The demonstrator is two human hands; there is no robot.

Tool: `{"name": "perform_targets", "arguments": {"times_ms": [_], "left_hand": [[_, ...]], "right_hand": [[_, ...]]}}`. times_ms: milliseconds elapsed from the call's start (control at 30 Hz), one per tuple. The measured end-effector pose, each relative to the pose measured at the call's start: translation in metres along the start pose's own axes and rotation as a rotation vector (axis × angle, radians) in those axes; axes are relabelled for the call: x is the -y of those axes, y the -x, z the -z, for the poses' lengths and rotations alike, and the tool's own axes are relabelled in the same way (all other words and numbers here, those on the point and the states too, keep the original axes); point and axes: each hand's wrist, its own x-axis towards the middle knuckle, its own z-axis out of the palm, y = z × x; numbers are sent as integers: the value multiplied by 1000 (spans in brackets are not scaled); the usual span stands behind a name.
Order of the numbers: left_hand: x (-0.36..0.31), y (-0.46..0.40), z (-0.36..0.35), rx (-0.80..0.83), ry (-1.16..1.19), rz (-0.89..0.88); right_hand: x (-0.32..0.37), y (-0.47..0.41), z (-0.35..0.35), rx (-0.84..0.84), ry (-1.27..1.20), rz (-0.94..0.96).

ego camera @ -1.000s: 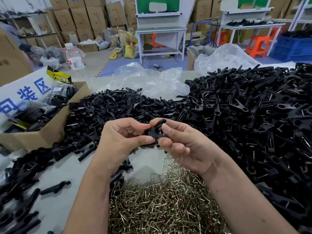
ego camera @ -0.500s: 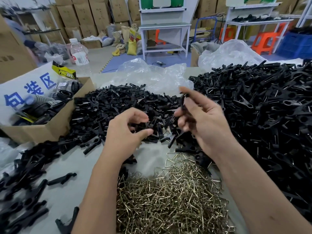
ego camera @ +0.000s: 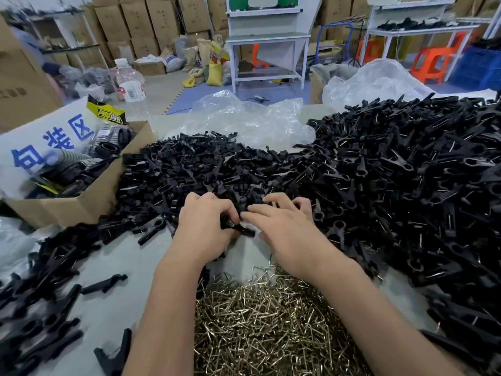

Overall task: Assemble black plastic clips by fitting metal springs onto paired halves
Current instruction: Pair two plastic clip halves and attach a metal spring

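Both hands are down at the near edge of the middle heap of loose black clip halves (ego camera: 189, 169). My left hand (ego camera: 206, 229) has its fingers curled round one black clip half (ego camera: 244, 229), whose end sticks out to the right of the fingers. My right hand (ego camera: 287, 229) lies palm down just right of it, with its fingers stretched onto the heap and its thumb near the held half. A pile of brass-coloured metal springs (ego camera: 271, 329) lies between my forearms. A large heap of clips with springs fitted (ego camera: 406, 191) fills the right side.
More black halves (ego camera: 40, 299) are scattered along the left of the grey table (ego camera: 130, 270). A cardboard box (ego camera: 81, 207) of dark parts stands at the left. Crumpled clear plastic bags (ego camera: 244, 123) and a water bottle (ego camera: 130, 82) are behind the heaps.
One second ago both hands held a clip together above the table. The right hand then rose toward the right heap. Both hands are now down on the middle heap, the left holding a half.
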Motion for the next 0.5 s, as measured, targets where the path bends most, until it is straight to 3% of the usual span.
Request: {"name": "perform_targets", "arguments": {"times_ms": [300, 500], "left_hand": [[1, 5, 18, 125, 125, -8], [1, 3, 22, -97, 232, 74]], "right_hand": [[1, 0, 3, -108, -77, -127], [14, -1, -2, -54, 49, -171]]}}
